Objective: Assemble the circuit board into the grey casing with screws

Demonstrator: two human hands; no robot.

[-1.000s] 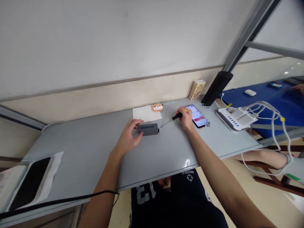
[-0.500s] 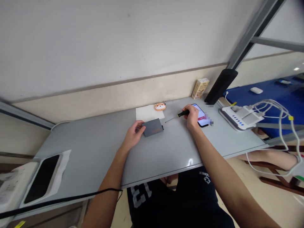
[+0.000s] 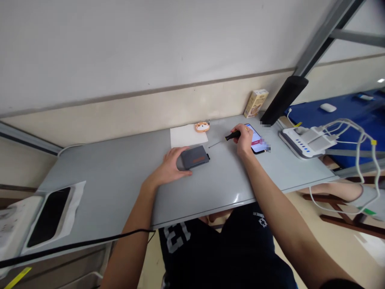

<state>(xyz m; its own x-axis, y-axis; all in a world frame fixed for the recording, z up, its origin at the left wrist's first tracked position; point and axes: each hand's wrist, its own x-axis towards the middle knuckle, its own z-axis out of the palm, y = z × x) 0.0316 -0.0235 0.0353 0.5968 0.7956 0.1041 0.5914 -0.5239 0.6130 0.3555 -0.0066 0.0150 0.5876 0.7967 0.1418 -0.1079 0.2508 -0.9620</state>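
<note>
On the grey desk (image 3: pixel 120 168) lies a small dark grey box (image 3: pixel 195 156) with reddish lettering on top and a row of slots along its near side. My left hand (image 3: pixel 170 166) is spread around the box's left end, fingers by its far edge and thumb by its near edge; a gap shows between palm and box. My right hand (image 3: pixel 243 140) grips the black handle of a screwdriver (image 3: pixel 231 135). Its thin shaft points left, the tip a little right of the box. Beneath and beside that hand a lit phone (image 3: pixel 255 138) lies on the desk.
Behind the box are a white paper sheet (image 3: pixel 183 136) and an orange animal-faced case (image 3: pixel 202 127). A carton (image 3: pixel 255 103) and a black padded post (image 3: pixel 284 100) stand at the back right. A power strip (image 3: pixel 303 142) with cables is right; a dark phone (image 3: pixel 49 216) lies left.
My left hand has gone from pinching the box's left corner to spreading wide around its end. The box has turned so its slotted near side shows. The screwdriver stays in my right hand.
</note>
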